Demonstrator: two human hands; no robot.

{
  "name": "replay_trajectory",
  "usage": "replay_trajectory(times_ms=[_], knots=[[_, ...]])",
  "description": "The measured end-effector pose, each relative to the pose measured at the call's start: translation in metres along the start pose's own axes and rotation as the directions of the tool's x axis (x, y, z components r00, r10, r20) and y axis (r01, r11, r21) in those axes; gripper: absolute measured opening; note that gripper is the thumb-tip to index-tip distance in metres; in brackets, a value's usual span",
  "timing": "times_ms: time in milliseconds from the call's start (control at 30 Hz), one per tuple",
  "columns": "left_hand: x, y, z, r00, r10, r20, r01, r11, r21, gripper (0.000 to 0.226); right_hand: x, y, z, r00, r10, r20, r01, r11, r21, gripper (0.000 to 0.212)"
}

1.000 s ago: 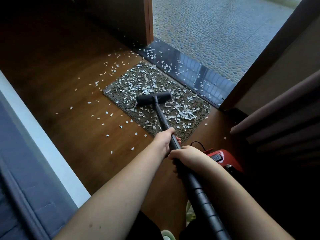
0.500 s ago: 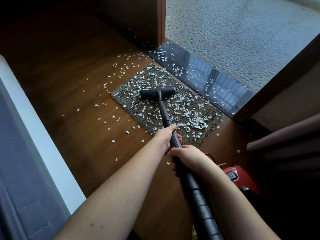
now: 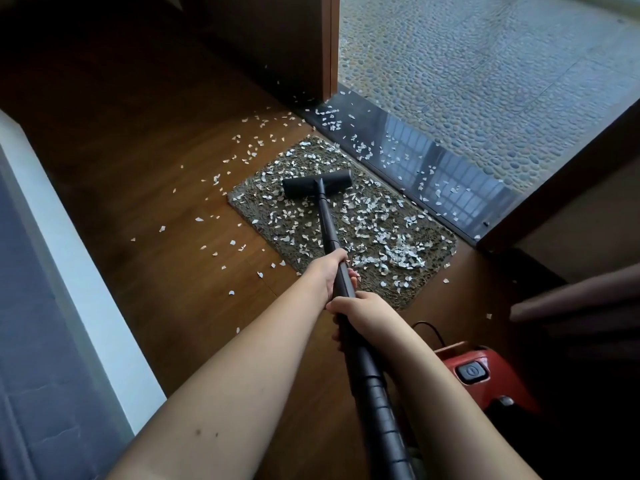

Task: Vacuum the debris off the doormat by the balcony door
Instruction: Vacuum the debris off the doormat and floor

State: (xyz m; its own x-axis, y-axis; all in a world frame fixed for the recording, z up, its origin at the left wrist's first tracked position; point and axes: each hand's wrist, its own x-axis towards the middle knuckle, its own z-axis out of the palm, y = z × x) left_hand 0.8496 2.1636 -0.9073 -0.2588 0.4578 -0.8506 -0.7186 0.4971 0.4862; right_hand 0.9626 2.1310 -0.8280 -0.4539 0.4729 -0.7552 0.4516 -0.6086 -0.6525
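A brown-grey doormat point(image 3: 426, 271) lies on the wood floor by the balcony door, strewn with white paper scraps point(image 3: 401, 252). The black vacuum floor head point(image 3: 317, 183) rests on the mat's far left part. Its black wand point(image 3: 329, 226) runs back toward me. My left hand point(image 3: 329, 271) grips the wand further down it. My right hand point(image 3: 360, 311) grips it just behind, where the ribbed hose point(image 3: 384, 420) begins.
The red vacuum body point(image 3: 485, 375) with its black cord sits on the floor at the lower right. A dark glossy door sill point(image 3: 446, 174) carries more scraps, with pebbled balcony paving point(image 3: 485, 81) beyond. A wooden door frame point(image 3: 327, 46) stands at the back. A white-edged grey bed point(image 3: 45, 306) borders the left.
The floor head has slid farther across the mat toward the door sill. Both hands keep the same grip on the wand. The view has shifted, showing more of the vacuum body.
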Motion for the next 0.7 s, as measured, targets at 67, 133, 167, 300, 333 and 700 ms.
replay_trajectory(times_ms=[67,133,167,300,333,700], knots=[[-0.002,-0.002,0.001,1.000,0.005,0.006,-0.005,1.000,-0.012,0.022,-0.003,-0.001,0.000,1.000,0.006,-0.003,-0.006,1.000,-0.011,0.005],[-0.006,-0.005,0.001,1.000,0.009,0.010,-0.009,1.000,-0.022,0.021,-0.008,-0.001,-0.001,1.000,0.017,0.000,-0.017,1.000,-0.019,0.006],[-0.008,-0.007,0.002,1.000,0.009,0.011,-0.009,1.000,-0.025,0.021,-0.012,-0.002,-0.001,1.000,0.022,0.003,-0.022,0.999,-0.026,0.006],[-0.020,-0.015,0.002,1.000,0.009,0.013,-0.009,1.000,-0.014,0.020,-0.027,0.000,-0.002,0.999,0.033,0.018,-0.032,0.999,-0.042,0.004],[-0.024,-0.017,0.002,1.000,0.008,0.016,-0.007,1.000,-0.007,0.020,-0.031,0.001,-0.003,0.999,0.034,0.023,-0.033,0.999,-0.043,0.004],[-0.065,-0.048,0.003,1.000,0.002,-0.002,-0.002,1.000,-0.011,0.021,-0.071,0.017,-0.007,0.997,0.077,0.014,-0.075,0.993,-0.094,0.007]])
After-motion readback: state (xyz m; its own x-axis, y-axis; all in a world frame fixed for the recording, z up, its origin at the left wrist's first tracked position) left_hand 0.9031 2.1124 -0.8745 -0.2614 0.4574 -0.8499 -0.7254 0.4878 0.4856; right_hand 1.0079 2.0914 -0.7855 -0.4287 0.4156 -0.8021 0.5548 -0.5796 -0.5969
